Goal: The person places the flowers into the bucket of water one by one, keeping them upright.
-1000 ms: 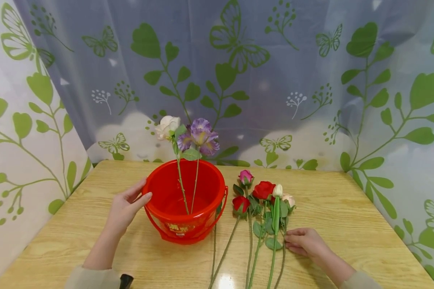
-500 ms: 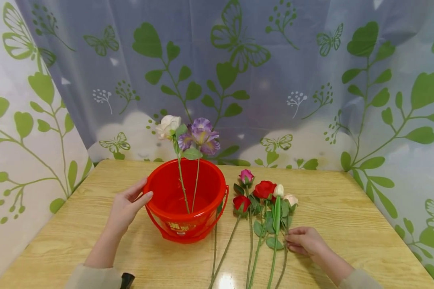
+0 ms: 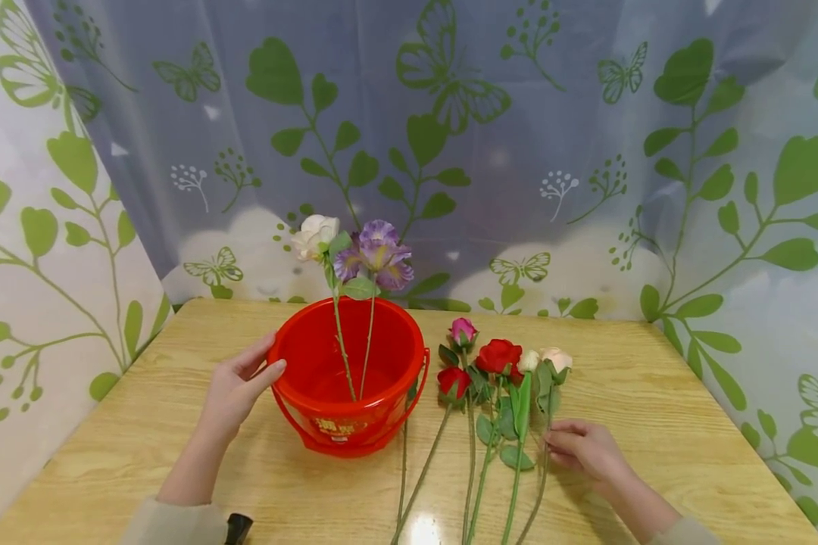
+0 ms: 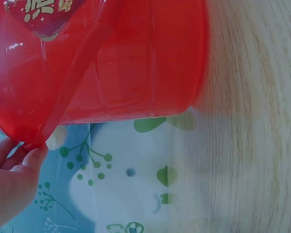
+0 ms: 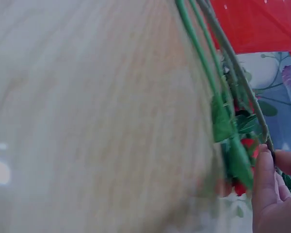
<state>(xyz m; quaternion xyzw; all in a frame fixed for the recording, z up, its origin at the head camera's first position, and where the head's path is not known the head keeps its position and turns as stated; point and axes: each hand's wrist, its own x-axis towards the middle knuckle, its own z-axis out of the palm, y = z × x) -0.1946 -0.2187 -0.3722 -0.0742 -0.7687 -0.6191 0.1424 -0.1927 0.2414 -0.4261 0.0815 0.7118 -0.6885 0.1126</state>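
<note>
A red bucket [image 3: 341, 424] stands left of centre on the table, and my left hand [image 3: 241, 390] grips its rim at the left side, thumb outside. The left wrist view shows the thumb and fingers pinching the rim by the bucket's handle [image 4: 72, 82]. A white rose [image 3: 316, 237] and a purple iris [image 3: 379, 256] stand in the bucket. At the right, my right hand [image 3: 589, 454] pinches the stem of a pale peach rose [image 3: 557, 359]; the stem [image 5: 242, 73] runs between thumb and fingers in the right wrist view.
Beside the bucket lie a pink rose [image 3: 463, 331], a small red rose [image 3: 453, 383], a larger red rose [image 3: 499, 356] and a white tulip [image 3: 528, 361]. A black object [image 3: 238, 527] shows at the table's front edge. A patterned curtain [image 3: 477, 189] hangs behind.
My right hand has shifted slightly right with the peach rose, whose head has come away from behind the tulip. The tulip has tilted a little to the right. The left hand stays on the bucket.
</note>
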